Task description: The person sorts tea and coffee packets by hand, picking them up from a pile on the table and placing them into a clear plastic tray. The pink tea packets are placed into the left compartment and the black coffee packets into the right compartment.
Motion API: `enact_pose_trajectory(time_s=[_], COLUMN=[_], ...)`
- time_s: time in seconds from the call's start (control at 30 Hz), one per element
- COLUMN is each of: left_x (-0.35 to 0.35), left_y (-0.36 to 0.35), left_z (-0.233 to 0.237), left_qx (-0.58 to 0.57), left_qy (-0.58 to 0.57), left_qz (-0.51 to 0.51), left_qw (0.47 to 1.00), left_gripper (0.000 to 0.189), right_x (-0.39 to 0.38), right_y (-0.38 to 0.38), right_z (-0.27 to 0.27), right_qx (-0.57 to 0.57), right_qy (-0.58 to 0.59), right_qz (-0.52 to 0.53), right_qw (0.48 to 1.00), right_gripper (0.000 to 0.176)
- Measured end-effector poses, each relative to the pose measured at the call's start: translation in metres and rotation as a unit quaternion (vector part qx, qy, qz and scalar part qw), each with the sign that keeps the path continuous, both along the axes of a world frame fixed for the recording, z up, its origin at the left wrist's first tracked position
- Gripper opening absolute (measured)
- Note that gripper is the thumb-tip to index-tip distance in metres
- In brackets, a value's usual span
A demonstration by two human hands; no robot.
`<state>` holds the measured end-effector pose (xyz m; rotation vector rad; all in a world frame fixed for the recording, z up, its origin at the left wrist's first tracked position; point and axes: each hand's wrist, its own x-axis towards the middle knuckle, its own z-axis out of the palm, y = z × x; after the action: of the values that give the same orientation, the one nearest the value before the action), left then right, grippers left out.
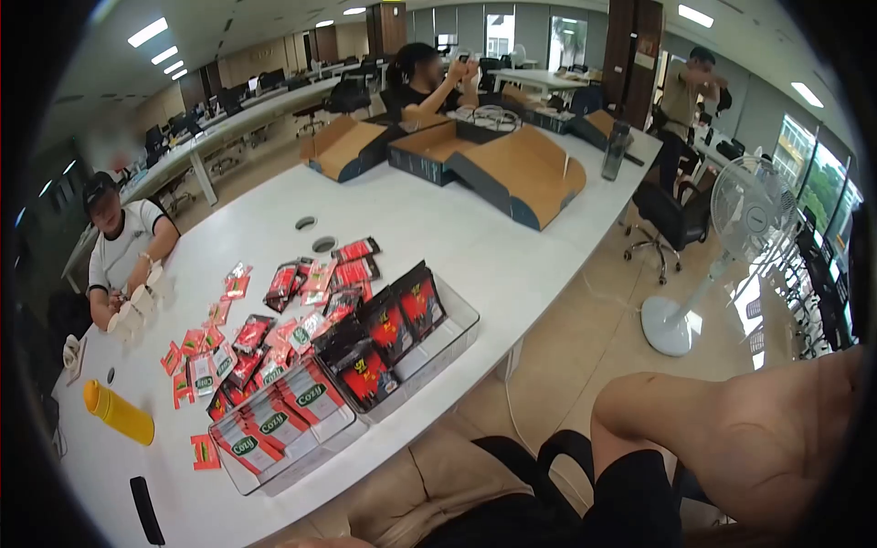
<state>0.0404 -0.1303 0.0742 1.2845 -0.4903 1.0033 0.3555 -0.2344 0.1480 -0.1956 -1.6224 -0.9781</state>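
My right arm (722, 429) is bent and raised close to the camera at the lower right; its hand lies outside the frame. A thin strip of skin shows at the bottom edge, and my left hand cannot be made out. Nearest to me on the white table (512, 301) stand two clear bins. One holds red and white "Cozy" packets (274, 423) in a row. The other bin (457, 331) holds black and red packets (388, 333). Loose red, pink and black sachets (251, 333) lie in a pile behind them.
A yellow bottle (123, 416) and a black strip-shaped object (144, 511) are on the left. A seated person (128, 228) is near white cups (142, 300). Open cardboard boxes (516, 173) and a dark bottle (616, 151) stand at the far end. A fan (671, 324) stands right.
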Motion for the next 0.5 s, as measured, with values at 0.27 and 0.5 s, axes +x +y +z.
enact_pose_trajectory(time_s=[0.27,0.5], left_x=[0.026,-0.046], left_y=[-0.002,0.009], left_z=[0.038,0.029], left_qx=[-0.06,0.106], left_qy=[-0.022,-0.087], left_qz=[-0.059,0.048], left_qw=[0.996,0.989], left_gripper=[0.035,0.026], right_x=[-0.006,-0.015], right_y=[-0.018,-0.025], right_z=[0.005,0.007], right_qx=[-0.01,-0.023], right_qy=[-0.019,-0.021], right_qz=[-0.01,-0.015], right_qw=[1.0,0.999], right_gripper=[0.027,0.023])
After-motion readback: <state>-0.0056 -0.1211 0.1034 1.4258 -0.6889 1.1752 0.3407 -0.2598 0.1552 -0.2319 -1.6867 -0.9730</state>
